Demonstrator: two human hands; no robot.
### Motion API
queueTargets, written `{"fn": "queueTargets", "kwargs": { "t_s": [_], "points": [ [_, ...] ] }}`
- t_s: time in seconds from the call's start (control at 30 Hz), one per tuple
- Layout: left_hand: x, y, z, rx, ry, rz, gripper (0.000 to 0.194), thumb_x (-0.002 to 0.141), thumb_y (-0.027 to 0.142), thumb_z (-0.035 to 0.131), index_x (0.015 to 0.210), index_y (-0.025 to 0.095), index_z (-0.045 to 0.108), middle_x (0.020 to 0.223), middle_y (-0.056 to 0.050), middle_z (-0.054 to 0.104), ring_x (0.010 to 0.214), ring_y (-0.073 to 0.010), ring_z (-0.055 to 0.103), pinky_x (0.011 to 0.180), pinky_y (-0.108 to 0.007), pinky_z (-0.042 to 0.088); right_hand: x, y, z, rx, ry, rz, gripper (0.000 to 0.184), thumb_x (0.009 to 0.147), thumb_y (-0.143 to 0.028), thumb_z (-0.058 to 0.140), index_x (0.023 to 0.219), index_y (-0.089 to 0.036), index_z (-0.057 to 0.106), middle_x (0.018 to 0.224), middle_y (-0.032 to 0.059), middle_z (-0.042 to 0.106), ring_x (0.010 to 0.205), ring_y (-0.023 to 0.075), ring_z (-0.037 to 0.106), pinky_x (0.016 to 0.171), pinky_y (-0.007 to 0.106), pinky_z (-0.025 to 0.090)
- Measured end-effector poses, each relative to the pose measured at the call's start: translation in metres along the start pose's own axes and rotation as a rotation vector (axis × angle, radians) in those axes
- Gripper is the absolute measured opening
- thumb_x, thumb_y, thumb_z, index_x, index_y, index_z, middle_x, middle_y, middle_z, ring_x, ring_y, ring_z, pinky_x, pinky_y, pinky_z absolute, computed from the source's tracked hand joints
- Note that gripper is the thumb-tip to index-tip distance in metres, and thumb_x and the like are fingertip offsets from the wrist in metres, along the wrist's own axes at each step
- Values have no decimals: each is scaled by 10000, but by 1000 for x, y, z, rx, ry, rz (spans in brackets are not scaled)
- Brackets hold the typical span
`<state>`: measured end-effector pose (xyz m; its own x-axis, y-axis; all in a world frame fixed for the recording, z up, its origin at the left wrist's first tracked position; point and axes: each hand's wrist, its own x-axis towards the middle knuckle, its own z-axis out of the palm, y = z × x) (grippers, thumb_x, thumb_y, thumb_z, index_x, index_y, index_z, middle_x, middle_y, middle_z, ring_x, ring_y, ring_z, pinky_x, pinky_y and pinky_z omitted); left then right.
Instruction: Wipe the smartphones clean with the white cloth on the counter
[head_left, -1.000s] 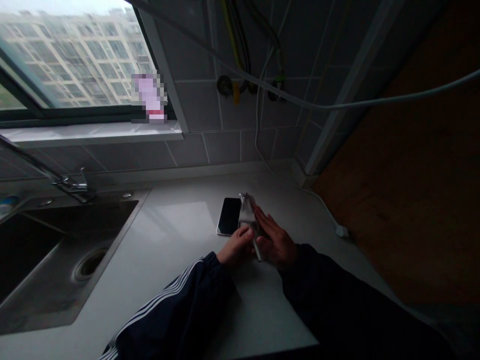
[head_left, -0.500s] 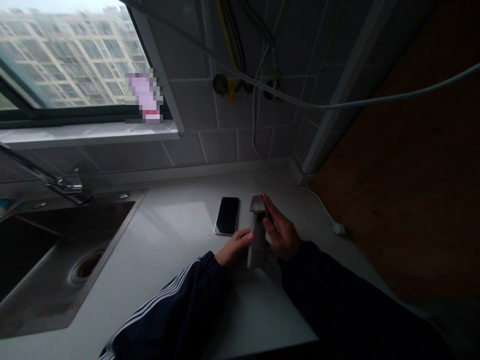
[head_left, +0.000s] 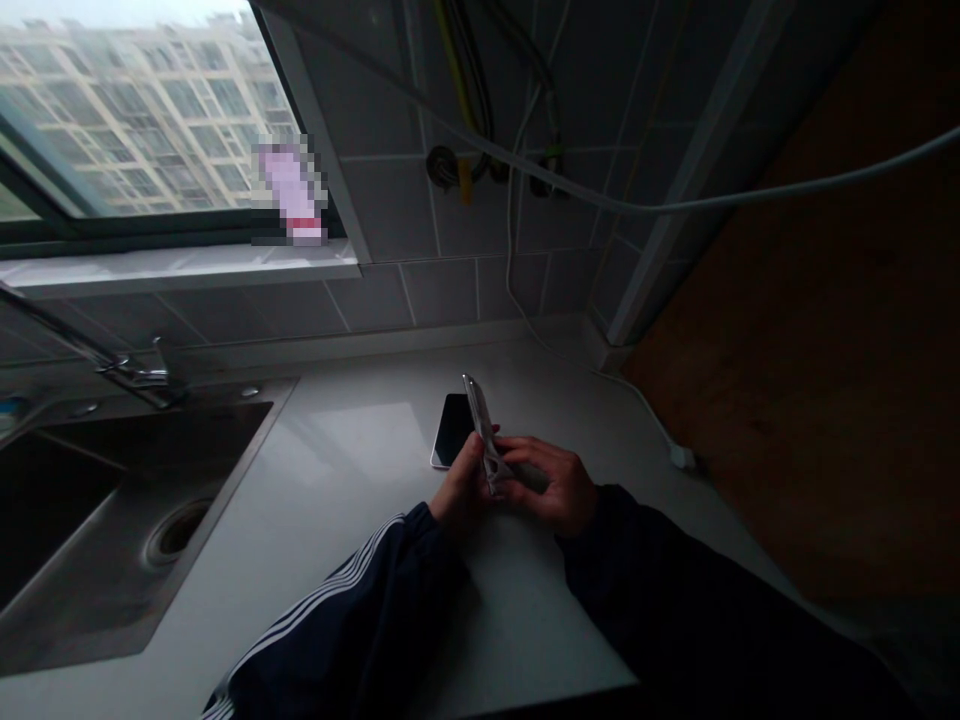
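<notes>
My left hand [head_left: 459, 482] grips a slim phone [head_left: 476, 408], tilted up and seen nearly edge-on above the counter. My right hand [head_left: 555, 482] is closed around a thin grey cloth [head_left: 495, 470], which lies against the lower part of the held phone. Part of the cloth shows between the right fingers. A second phone [head_left: 451, 425], dark-screened with a light edge, lies flat on the counter just behind the left hand. The held phone covers its right side.
A steel sink [head_left: 112, 580] with a faucet [head_left: 142, 375] is set into the white counter [head_left: 352, 440] on the left. A white cable [head_left: 645, 400] with a plug [head_left: 681, 457] lies at the right, by a brown wooden panel [head_left: 810, 400]. Another cable [head_left: 750, 200] hangs across the view.
The held phone has turned from showing a broad face to nearly edge-on and shifted left, over part of the lying phone. My right hand has moved down with the cloth, from the top end.
</notes>
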<state>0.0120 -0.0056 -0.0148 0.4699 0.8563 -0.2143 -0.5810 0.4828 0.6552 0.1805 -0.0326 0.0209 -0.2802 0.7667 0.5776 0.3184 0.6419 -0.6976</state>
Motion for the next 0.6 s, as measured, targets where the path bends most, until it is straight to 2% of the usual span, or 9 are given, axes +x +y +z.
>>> {"fn": "queueTargets", "kwargs": {
  "t_s": [0.1, 0.23, 0.33, 0.4, 0.5, 0.6],
  "points": [
    [0, -2, 1, 59, 10, 50, 654, 763, 585, 809, 1255, 229, 565, 982, -24, 678, 753, -143, 673, 622, -241, 531, 0, -4, 1, 26, 40, 92, 202, 860, -260, 720, 1057, -232, 688, 1046, 75, 759, 964, 233, 748, 874, 369, 593],
    [1, -3, 4, 136, -24, 47, 811, 645, 494, 923, 1263, 232, 468, 860, 17, 671, 589, -120, 641, 510, -222, 517, -4, 3, 5, 53, 134, 277, 350, 868, -235, 657, 1211, -229, 593, 995, 54, 726, 866, 196, 730, 798, 322, 576],
    [-1, 0, 8, 192, -17, 18, 894, 629, 377, 950, 1328, 260, 406, 992, -18, 702, 685, -178, 705, 514, -280, 591, -3, 13, 4, 144, 233, 368, 301, 866, -303, 658, 1150, -223, 603, 991, 55, 711, 903, 199, 702, 800, 314, 548],
    [-3, 2, 10, 225, 7, 18, 897, 665, 332, 928, 1370, 283, 376, 1119, -53, 695, 784, -224, 733, 519, -320, 620, 0, 21, 1, 274, 272, 496, 311, 827, -391, 696, 1075, -213, 636, 999, 65, 718, 931, 208, 690, 821, 321, 534],
    [-5, 5, 13, 234, 50, 17, 876, 716, 324, 890, 1412, 286, 359, 1228, -93, 667, 904, -274, 741, 562, -357, 641, 5, 31, -3, 432, 236, 710, 421, 733, -549, 752, 940, -187, 689, 900, 74, 735, 832, 215, 690, 776, 331, 531],
    [-5, 4, 14, 212, 66, 12, 854, 732, 360, 876, 1417, 272, 372, 1302, -121, 641, 987, -309, 729, 657, -419, 653, 6, 39, -5, 442, 220, 783, 523, 769, -681, 677, 868, -169, 719, 851, 92, 745, 779, 229, 689, 727, 341, 527]
  ]
}}
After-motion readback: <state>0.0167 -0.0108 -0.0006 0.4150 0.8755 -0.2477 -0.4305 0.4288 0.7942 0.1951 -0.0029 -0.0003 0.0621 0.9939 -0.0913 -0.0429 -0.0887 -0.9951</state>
